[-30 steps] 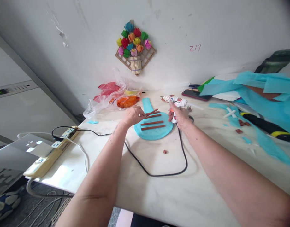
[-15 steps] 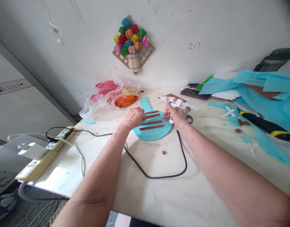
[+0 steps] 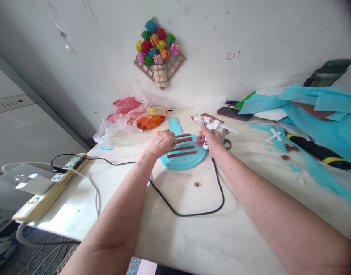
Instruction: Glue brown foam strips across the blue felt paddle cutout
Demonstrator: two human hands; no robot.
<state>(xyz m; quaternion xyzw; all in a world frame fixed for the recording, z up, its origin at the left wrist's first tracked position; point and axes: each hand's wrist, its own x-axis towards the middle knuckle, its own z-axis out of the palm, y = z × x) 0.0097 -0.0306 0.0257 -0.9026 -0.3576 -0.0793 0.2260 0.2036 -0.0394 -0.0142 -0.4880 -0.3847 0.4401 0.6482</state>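
A light-blue, paddle-shaped piece (image 3: pixel 182 163) with a round body and a straight neck lies flat on the table. Several thin brown strips (image 3: pixel 182 154) run across its round part, roughly parallel. My left hand (image 3: pixel 162 142) is closed at the left ends of the upper strips, its fingertips pinching one of them; the exact contact is hidden under the fingers. In my right hand (image 3: pixel 212 141) is a white hot glue gun (image 3: pixel 210 123), gripped by its handle over the right side of the blue piece. Its nozzle points left, and a clear glue stick protrudes from its back.
A black cord (image 3: pixel 178 214) loops across the table's front. At left sits a yellow power strip (image 3: pixel 43 194); plastic bags (image 3: pixel 135 114) lie behind it. Scissors (image 3: pixel 227 143) lie beside the right hand. Blue fabric (image 3: pixel 307 101), brown scraps and a black-and-yellow tool (image 3: pixel 321 151) occupy the right.
The whole view has shifted slightly to the left. Both hands, the glue gun and the strips keep nearly the same positions relative to the blue piece.
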